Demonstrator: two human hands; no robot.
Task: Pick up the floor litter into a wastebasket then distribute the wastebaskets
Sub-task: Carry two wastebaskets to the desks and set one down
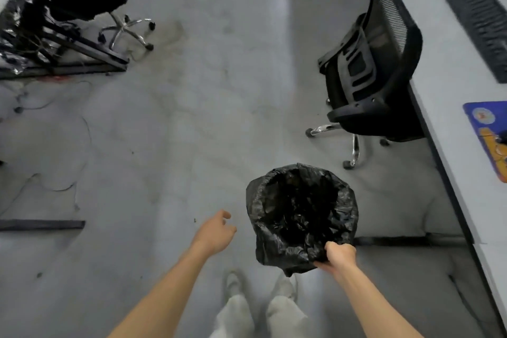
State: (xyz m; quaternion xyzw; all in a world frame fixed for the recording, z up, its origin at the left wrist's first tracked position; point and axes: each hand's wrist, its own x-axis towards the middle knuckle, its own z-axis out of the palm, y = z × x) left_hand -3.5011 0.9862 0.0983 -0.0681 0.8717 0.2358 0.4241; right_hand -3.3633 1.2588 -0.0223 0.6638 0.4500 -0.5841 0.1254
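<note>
Our right hand (340, 255) grips the wastebasket (299, 214) by its near rim, just right of our left hand (216, 233). That hand's loosely curled fingers (227, 214) hold nothing and are nearer the dark speck (195, 219) on the floor (192, 118).

Our left arm reaches toward 12 o'clock, its left grip (216, 233) loose-fingered and holding nothing. Toward 3 o'clock from it, our right grip (339, 256) clenches the wastebasket (264, 228) by its near rim.

Grey concrete floor (219, 90) (scuffed); mesh office chair (378, 68) beside grey desk (452, 68).
</note>
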